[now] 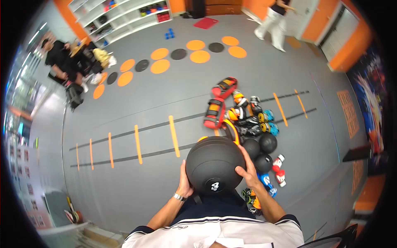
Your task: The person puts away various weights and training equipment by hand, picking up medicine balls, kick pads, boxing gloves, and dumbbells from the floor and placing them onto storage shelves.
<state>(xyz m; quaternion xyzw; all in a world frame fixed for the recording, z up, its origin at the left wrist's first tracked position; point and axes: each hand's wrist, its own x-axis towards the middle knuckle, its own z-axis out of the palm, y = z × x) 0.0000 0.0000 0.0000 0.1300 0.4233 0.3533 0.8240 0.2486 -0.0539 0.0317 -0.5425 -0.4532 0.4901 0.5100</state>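
A black medicine ball [215,163] marked "4 kg" is held up in front of my body, clasped from both sides. My left hand [185,182], with a metal watch at the wrist, presses its palm and fingers against the ball's left side. On the opposite side my right hand [246,169] grips the ball, thumb on the near face and fingers along its upper right edge. The ball hides some of the floor and gear behind it. Several more black balls [263,163] lie on the floor just right of my right hand.
Red-and-black kick pads [214,112], boxing gloves [266,115] and red-white gloves [279,169] lie heaped ahead and right. A floor ladder [137,144] runs leftward. Orange and black discs [160,66] line the floor farther off. People are at far left and far right; shelves [124,18] stand behind.
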